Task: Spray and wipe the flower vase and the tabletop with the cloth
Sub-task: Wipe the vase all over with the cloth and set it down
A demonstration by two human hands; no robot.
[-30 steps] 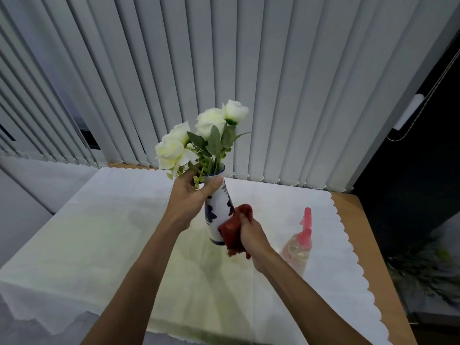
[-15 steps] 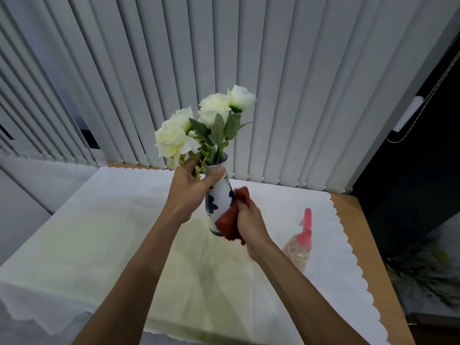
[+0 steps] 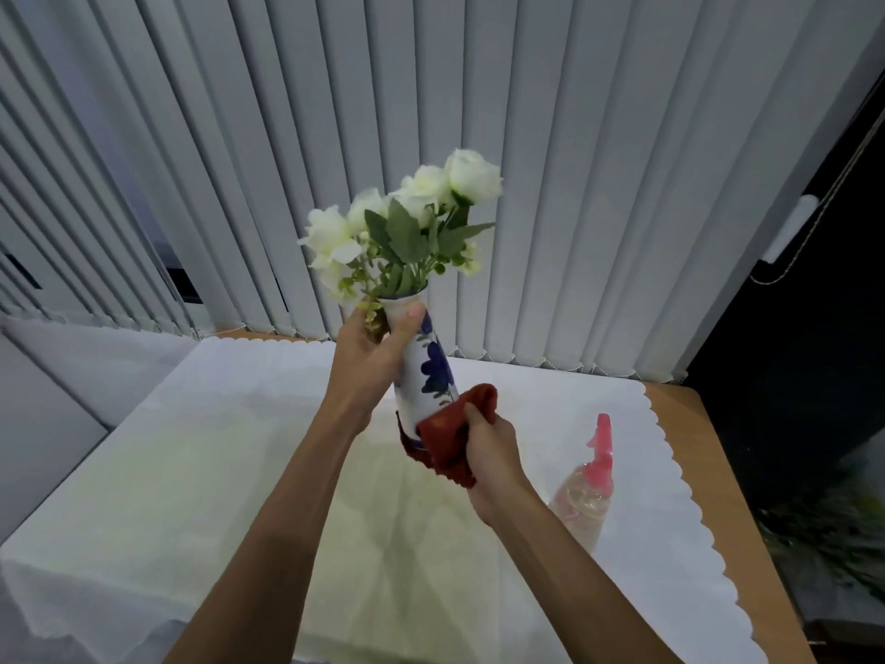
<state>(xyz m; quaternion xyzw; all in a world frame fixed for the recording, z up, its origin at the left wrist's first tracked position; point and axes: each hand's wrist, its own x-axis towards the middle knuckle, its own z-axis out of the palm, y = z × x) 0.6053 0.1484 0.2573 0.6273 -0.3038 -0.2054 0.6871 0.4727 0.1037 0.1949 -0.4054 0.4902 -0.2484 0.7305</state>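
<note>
Left hand (image 3: 371, 349) grips vase (image 3: 427, 371); right hand (image 3: 493, 448) presses cloth (image 3: 448, 436) against it.

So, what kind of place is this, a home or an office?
Probably an office or a similar indoor room, though I cannot be sure. Grey vertical blinds cover the window, and a wooden table under a white scalloped tablecloth stands beside them.

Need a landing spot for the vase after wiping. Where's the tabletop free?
The white tablecloth is bare across its left half and centre, below the lifted vase. The right side is tighter: the spray bottle stands near the scalloped edge, close to the right hand and the red cloth.
</note>
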